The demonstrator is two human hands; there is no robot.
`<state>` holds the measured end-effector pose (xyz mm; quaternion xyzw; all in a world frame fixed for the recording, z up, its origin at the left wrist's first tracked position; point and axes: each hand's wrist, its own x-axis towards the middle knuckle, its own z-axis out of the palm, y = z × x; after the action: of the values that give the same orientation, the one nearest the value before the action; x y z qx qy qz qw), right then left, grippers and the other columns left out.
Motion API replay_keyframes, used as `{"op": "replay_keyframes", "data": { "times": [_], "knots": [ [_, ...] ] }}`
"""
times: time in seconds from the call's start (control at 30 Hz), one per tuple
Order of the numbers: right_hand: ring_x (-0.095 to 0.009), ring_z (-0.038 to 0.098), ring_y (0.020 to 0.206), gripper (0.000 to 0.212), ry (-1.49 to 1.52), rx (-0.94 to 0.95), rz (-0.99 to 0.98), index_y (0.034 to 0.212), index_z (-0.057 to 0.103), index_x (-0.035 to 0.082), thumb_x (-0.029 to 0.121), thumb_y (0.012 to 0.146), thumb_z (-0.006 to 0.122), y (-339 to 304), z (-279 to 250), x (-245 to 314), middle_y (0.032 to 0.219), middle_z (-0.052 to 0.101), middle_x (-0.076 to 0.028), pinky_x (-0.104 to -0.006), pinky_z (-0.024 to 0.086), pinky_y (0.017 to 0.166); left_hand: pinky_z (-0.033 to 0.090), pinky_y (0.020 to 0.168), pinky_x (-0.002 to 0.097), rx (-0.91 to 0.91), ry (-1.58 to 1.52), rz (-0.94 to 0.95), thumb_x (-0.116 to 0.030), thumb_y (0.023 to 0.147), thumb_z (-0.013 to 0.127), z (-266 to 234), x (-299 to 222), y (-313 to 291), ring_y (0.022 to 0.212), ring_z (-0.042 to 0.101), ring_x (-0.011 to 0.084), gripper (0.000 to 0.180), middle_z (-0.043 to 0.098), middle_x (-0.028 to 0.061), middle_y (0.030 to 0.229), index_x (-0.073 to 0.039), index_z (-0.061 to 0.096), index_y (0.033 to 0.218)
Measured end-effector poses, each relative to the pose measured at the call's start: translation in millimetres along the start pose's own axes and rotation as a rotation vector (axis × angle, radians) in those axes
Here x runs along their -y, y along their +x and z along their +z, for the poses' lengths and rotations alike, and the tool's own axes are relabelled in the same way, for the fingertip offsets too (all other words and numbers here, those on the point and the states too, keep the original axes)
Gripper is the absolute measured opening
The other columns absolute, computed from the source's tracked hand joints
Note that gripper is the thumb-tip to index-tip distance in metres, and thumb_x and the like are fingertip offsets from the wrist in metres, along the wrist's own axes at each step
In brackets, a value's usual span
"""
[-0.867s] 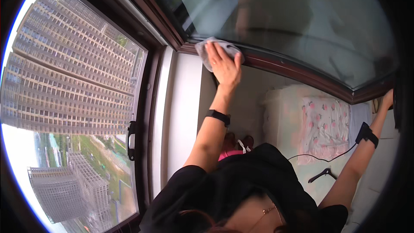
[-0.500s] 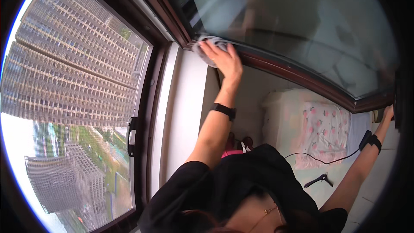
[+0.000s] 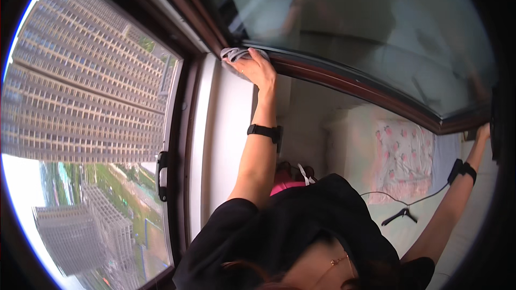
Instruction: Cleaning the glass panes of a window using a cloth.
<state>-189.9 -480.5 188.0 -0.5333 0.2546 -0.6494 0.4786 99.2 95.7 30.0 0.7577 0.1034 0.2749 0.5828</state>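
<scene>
My left hand [image 3: 256, 70] is pressed over a crumpled grey cloth [image 3: 234, 53], its fingers bent around it. The cloth lies against the lower corner of a brown-framed window sash [image 3: 344, 78], just above the white sill [image 3: 231, 107]. My right hand [image 3: 484, 131] reaches up to the far right end of the same sash. Its fingers are hidden by the dark frame edge, so its grip cannot be made out. A black band sits on each wrist.
To the left, a window pane with a black handle [image 3: 162, 176] looks out on tall buildings [image 3: 91, 86]. Below the sash are a bed with strawberry-print fabric [image 3: 403, 153], a black hanger-like object [image 3: 399, 215] and a dark cord [image 3: 384, 194] running to the right wrist.
My left hand and the cloth have slid left along the sash bottom into the corner. The right hand stays at the sash's far end. The view has shifted slightly.
</scene>
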Motion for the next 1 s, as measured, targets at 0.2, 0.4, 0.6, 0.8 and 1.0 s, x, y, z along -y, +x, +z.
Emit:
{"op": "replay_keyframes", "data": {
  "times": [0.2,0.4,0.6,0.8,1.0],
  "knots": [
    [-0.023,0.036,0.121,0.067,-0.029,0.004,-0.084,0.132,0.031,-0.002,0.050,0.091,0.034,-4.3,0.2,0.0,0.135,0.036,-0.011,-0.0317,0.024,0.103,0.002,0.108,0.0420,-0.060,-0.087,0.119,-0.026,0.085,0.047,45.6,-14.1,-88.4,0.132,0.002,0.0406,0.080,0.001,0.0323,0.140,0.017,-0.003,0.130],
    [-0.023,0.038,0.119,0.067,-0.055,0.034,-0.001,0.131,0.033,-0.002,0.052,0.091,0.032,25.1,-13.5,-8.4,0.132,0.039,-0.010,-0.0317,0.026,0.102,0.005,0.107,0.0450,0.589,0.219,0.425,-0.028,0.081,0.054,61.2,-32.5,-208.7,0.130,-0.001,0.0464,0.079,-0.002,0.0366,0.137,0.017,0.012,0.130],
    [-0.023,0.033,0.123,0.070,-0.028,-0.004,0.008,0.133,0.029,-0.001,0.054,0.090,0.030,-28.3,15.9,21.3,0.137,0.034,-0.010,-0.0312,0.023,0.105,0.005,0.109,0.0430,0.421,0.294,0.320,-0.029,0.076,0.059,37.5,1.8,-143.1,0.132,0.007,0.0403,0.084,0.005,0.0307,0.140,0.013,0.013,0.133],
    [-0.023,0.036,0.121,0.071,-0.117,-0.018,-0.097,0.132,0.030,-0.004,0.054,0.090,0.029,-21.9,7.4,16.3,0.135,0.036,-0.011,-0.0300,0.025,0.103,0.009,0.108,0.0381,-0.067,-0.239,-0.064,-0.041,0.089,0.043,44.6,9.3,-79.2,0.133,0.011,0.0322,0.085,0.004,0.0272,0.141,0.008,-0.010,0.133],
    [-0.024,0.039,0.118,0.067,-0.176,-0.002,-0.172,0.130,0.034,-0.002,0.052,0.091,0.027,-7.0,-0.6,5.3,0.133,0.039,-0.010,-0.0328,0.026,0.102,0.011,0.107,0.0383,0.142,-0.334,-0.190,-0.032,0.094,0.035,62.5,-15.8,-152.6,0.129,0.018,0.0342,0.063,0.013,0.0291,0.138,0.012,0.010,0.131]
  ]
}}
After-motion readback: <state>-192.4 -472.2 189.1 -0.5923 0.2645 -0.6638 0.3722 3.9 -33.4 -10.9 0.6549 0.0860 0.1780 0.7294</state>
